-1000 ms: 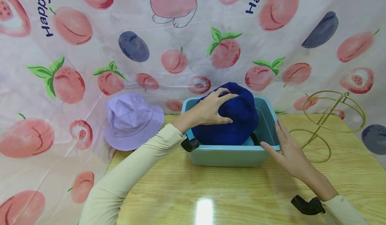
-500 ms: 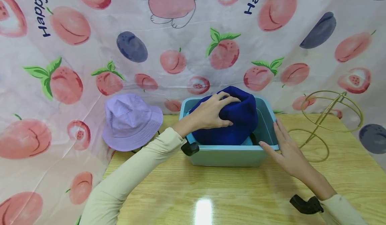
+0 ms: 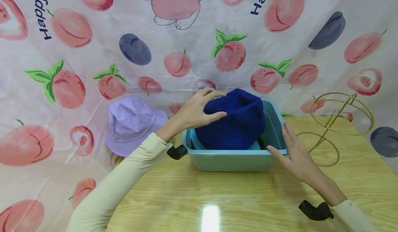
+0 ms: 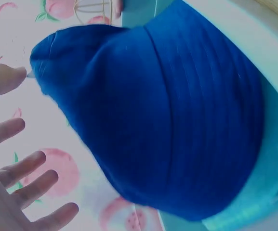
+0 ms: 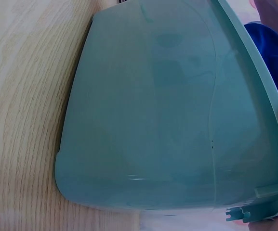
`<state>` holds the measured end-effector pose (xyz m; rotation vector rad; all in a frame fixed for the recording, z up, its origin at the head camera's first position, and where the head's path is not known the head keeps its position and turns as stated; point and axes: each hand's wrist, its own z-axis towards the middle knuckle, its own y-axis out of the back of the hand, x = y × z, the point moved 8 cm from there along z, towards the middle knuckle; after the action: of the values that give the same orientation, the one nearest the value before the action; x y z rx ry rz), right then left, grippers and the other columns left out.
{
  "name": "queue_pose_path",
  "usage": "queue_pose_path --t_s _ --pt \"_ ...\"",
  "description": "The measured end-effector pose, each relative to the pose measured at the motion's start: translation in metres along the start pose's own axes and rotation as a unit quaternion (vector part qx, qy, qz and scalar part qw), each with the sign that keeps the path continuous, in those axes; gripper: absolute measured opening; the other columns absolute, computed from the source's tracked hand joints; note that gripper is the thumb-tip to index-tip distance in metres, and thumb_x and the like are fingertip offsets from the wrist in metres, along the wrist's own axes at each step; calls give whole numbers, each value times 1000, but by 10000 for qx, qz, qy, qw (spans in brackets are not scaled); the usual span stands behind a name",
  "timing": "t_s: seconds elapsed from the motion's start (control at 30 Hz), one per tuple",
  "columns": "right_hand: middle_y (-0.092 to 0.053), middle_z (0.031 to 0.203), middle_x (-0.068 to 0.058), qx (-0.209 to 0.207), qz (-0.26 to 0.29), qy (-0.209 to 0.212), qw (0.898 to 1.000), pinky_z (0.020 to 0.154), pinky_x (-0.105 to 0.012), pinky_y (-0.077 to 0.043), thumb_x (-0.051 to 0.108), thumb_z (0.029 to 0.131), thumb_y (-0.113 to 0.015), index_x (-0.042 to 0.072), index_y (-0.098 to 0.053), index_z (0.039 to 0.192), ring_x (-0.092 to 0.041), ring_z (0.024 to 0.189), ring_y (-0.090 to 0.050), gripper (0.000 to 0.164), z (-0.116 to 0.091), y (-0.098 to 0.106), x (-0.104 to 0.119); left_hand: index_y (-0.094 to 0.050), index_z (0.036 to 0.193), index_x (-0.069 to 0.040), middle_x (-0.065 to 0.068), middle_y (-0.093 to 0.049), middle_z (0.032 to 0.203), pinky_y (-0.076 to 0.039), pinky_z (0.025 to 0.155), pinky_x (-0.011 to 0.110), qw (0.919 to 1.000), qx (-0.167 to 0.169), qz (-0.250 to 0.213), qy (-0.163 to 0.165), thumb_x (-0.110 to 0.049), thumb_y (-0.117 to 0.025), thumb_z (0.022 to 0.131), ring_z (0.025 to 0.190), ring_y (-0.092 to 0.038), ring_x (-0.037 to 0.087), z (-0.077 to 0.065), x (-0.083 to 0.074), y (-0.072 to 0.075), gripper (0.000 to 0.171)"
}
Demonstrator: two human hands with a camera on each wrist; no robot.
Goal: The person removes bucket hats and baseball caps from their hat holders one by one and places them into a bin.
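In the head view a dark blue bucket hat sits crown up inside a teal plastic bin, on top of something light blue. My left hand hovers at the hat's left side, fingers spread and holding nothing; the left wrist view shows a gap between most of the fingers and the hat's crown. With fairly straight fingers and thumb, my right hand rests against the bin's front right corner. In the right wrist view the bin's outer wall fills most of the picture.
A lilac bucket hat lies left of the bin by the fruit-print cloth backdrop. To the right stands a gold wire stand. All are on a wood-grain table.
My left hand has let go of the blue hat and moved left, away from its crown. The hat has settled slightly lower in the bin. My right hand stays at the bin's corner.
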<state>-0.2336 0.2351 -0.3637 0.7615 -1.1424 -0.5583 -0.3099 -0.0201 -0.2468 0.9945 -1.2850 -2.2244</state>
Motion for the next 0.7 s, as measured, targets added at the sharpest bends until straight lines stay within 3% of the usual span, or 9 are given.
queue_pose_path --t_s 0.47,0.7 --pt "6 158 -5 7 -14 -66 10000 99 -70 -16 37 95 -56 5 -4 152 -42 141 -6 84 -1 -1 -2 -56 130 -16 5 -52 128 -43 94 40 9982 -596 28 5 -21 -72 84 117 -50 22 -25 23 38 49" --pt "6 158 -5 -6 -37 -77 10000 99 -70 -17 37 95 -56 5 -4 152 -43 140 -7 84 1 -1 -1 -60 126 -14 9 -57 119 -46 85 42 9958 -887 217 -23 -15 -74 81 108 -54 25 -38 35 57 47"
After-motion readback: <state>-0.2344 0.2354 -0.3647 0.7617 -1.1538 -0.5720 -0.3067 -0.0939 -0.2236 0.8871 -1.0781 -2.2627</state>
